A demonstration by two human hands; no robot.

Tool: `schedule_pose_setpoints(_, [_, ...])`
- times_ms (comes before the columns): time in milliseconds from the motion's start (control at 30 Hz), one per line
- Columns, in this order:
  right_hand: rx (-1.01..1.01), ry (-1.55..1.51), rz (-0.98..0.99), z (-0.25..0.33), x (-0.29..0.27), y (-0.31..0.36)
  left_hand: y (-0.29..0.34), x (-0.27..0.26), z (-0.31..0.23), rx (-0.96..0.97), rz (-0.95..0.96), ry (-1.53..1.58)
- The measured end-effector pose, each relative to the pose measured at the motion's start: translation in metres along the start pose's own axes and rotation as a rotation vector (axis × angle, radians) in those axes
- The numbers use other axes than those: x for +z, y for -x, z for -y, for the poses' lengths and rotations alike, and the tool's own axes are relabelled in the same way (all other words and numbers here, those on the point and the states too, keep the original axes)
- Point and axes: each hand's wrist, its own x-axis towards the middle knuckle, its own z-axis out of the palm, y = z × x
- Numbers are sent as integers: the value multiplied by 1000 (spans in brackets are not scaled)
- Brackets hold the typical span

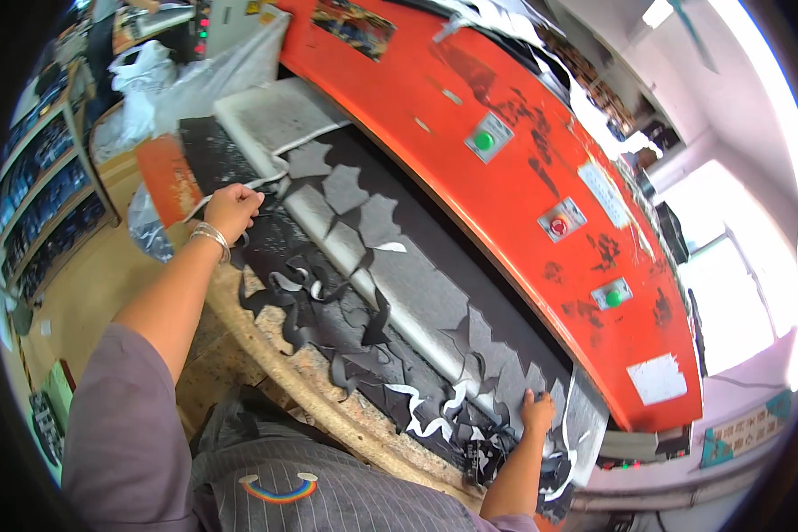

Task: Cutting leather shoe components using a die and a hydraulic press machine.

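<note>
A grey sheet [417, 282] with jagged cut edges lies along the machine's bed. At the bed's left end, my left hand [230, 215] is closed with its fingers pinched together; a pale strip [273, 180] runs behind it, and what it grips is hidden. My right hand [538, 413] is curled closed at the sheet's right end, with a dark scrap [542, 396] at its fingertips. Dark, curled offcuts [306, 306] are strewn along the bed's near side. White-sided offcuts [430, 424] and a tangled heap of dark scraps [496, 448] lie beside my right forearm.
A red press beam [470, 133] with green and red buttons stands over the far side of the bed. A worn, curved ledge [275, 350] runs before my body. Clear plastic bags [142, 80] and a loaded shelf rack [49, 191] are at the left.
</note>
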Motion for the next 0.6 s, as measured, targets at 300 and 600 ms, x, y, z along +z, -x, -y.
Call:
schedule_pose_setpoints(300, [232,34,-21,21,27,-43,-168,166,35,-380,280,214])
schedule_pose_setpoints(600, [373,-234,13,14,44,-75,-233,238,-6,-511,502,308])
